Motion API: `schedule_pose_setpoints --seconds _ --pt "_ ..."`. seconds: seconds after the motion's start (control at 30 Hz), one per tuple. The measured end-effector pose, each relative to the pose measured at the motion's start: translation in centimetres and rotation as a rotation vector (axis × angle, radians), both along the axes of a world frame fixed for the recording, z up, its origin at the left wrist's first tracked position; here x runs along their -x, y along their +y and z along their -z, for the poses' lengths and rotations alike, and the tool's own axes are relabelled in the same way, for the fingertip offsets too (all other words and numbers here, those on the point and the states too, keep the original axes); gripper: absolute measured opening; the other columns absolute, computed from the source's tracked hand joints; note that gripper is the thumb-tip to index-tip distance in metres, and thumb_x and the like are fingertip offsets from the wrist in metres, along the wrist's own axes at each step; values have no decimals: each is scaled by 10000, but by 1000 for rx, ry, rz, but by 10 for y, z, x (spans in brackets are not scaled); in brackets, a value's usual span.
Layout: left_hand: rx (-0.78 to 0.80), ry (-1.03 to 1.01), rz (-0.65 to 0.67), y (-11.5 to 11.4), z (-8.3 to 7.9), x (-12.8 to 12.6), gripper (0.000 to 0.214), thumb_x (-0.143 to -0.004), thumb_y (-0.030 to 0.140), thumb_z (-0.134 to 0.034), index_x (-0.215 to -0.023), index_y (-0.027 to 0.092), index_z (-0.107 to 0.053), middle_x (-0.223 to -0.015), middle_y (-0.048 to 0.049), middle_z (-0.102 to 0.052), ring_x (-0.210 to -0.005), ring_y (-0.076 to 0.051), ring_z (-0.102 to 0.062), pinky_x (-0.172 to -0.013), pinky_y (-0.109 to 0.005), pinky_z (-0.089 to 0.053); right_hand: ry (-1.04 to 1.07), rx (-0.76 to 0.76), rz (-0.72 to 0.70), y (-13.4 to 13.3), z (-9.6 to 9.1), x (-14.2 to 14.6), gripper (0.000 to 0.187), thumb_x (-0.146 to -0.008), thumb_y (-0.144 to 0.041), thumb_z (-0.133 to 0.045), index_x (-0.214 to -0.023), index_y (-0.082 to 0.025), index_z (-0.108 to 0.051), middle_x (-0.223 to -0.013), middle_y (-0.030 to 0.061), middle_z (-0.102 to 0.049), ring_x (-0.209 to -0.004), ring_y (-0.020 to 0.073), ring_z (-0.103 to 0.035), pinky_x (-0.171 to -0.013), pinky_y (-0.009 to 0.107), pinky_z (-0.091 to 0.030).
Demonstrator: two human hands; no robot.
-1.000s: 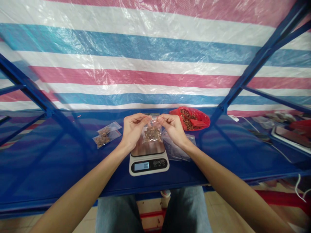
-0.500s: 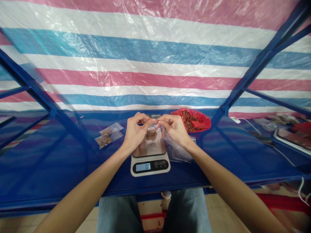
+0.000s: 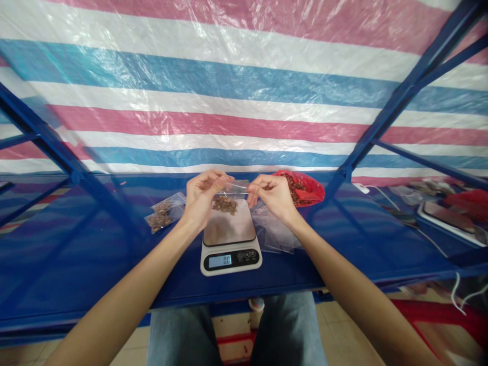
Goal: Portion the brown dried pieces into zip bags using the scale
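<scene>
Between my two hands hangs a clear zip bag with brown, dried-looking pieces in its lower part. My left hand pinches the bag's top edge at one end. At the other end, my right hand grips the same edge between thumb and fingers. Just under the bag stands a white kitchen scale with a metal plate, its display reading 0.0. Left of it lie filled zip bags. Flat, clear bags lie to the right, partly beneath my right forearm.
A red bag full of brown pieces lies open behind my right hand. Farther right, a second scale and a white cable rest on the blue table. Blue metal posts rise at both sides before a striped tarp.
My hands have moved apart, stretching the bag's top edge, which now shows between them. The camera view has shifted slightly. The scale display still reads 0.0.
</scene>
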State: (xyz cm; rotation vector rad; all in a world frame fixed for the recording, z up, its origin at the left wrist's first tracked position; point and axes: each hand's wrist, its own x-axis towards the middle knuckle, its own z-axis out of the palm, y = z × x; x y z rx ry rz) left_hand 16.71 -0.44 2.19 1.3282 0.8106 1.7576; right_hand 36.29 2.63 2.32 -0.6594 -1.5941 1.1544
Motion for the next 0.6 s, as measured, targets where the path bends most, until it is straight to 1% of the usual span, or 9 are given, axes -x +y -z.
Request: schedule_pose_setpoints --seconds 0.07,0.1,0.2,0.27,0.37,0.4,0.47,0.53,0.6 --pt "30 -39 -48 1 -7 10 463 -738 545 -880 -725 203 -568 -785 -7 -719 -700 -167 -718 -659 -294 -581 50 -28 80 7 -3 -9 488 -833 -652 -778 -730 -179 -720 -592 45 -724 -435 153 -639 -447 270 -504" --pt "29 -45 -92 1 -11 16 486 -745 574 -868 -749 213 -543 -729 11 -712 -591 -144 -684 -578 -266 -552 83 -50 143 11 -5 -15 504 -866 -674 -733 -768 -179 -731 -601 46 -724 -427 147 -629 -440 269 -497" --pt "24 -3 -188 5 -20 42 462 -805 616 -807 -817 242 -535 -525 67 -614 -351 -108 -517 -376 -214 -393 162 -113 369 25 -13 -38 531 -930 -716 -621 -876 -198 -728 -619 27 -708 -418 127 -601 -437 257 -487" --pt "41 86 -234 8 -22 64 427 -844 600 -777 -815 238 -552 -445 82 -549 -282 -101 -425 -319 -216 -314 161 -120 463 37 -18 -59 493 -924 -698 -637 -932 -210 -708 -630 9 -701 -415 118 -593 -431 246 -483" --pt "141 275 -301 15 -19 104 411 -835 585 -788 -828 224 -592 -411 86 -530 -250 -91 -338 -288 -215 -225 46 -79 476 58 -19 -95 407 -881 -596 -725 -973 -201 -697 -648 3 -708 -424 117 -611 -415 228 -478" --pt "202 355 -315 18 -16 118 392 -834 567 -797 -854 221 -615 -431 84 -552 -273 -93 -370 -305 -206 -232 -33 -47 459 65 -17 -106 378 -858 -551 -756 -950 -189 -698 -641 8 -708 -428 119 -617 -410 225 -479" --pt "306 496 -384 23 -10 141 340 -819 500 -816 -808 212 -635 -411 99 -514 -304 -84 -369 -350 -192 -241 -228 39 392 79 -9 -124 297 -803 -428 -810 -883 -160 -712 -631 29 -715 -435 123 -621 -416 226 -494" --pt "376 681 -459 26 -2 156 233 -828 405 -795 -795 205 -682 -423 93 -518 -352 -90 -386 -409 -194 -260 -411 97 326 88 2 -133 168 -757 -280 -812 -811 -142 -732 -634 48 -727 -465 136 -634 -460 246 -526" --pt "394 874 -529 28 5 164 137 -799 319 -793 -804 203 -719 -512 68 -605 -440 -112 -470 -490 -205 -301 -568 39 338 92 12 -134 31 -724 -154 -756 -754 -148 -756 -669 62 -752 -547 167 -675 -566 285 -569"
